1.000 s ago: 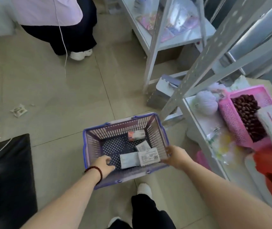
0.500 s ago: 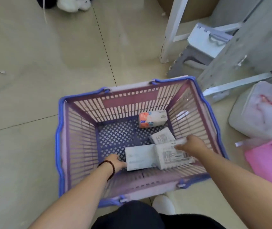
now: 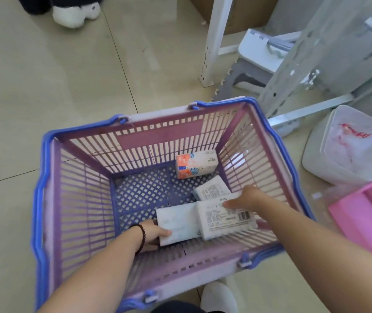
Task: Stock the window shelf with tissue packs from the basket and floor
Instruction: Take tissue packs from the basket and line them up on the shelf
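Four tissue packs lie in the purple basket (image 3: 85,199) on the floor. The left hand (image 3: 155,233) clasps the near corner of a plain white pack (image 3: 178,222); the right hand (image 3: 246,198) lies flat on a white barcoded pack (image 3: 225,220), fingers spread (whether it grips, cannot tell). Behind sit a smaller printed pack (image 3: 212,189) and an orange-ended pack (image 3: 195,163), untouched.

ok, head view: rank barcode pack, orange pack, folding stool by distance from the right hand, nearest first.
1. Barcode pack: under the right hand, touching.
2. Orange pack: at the basket's far wall.
3. Folding stool: outside, beyond the basket.
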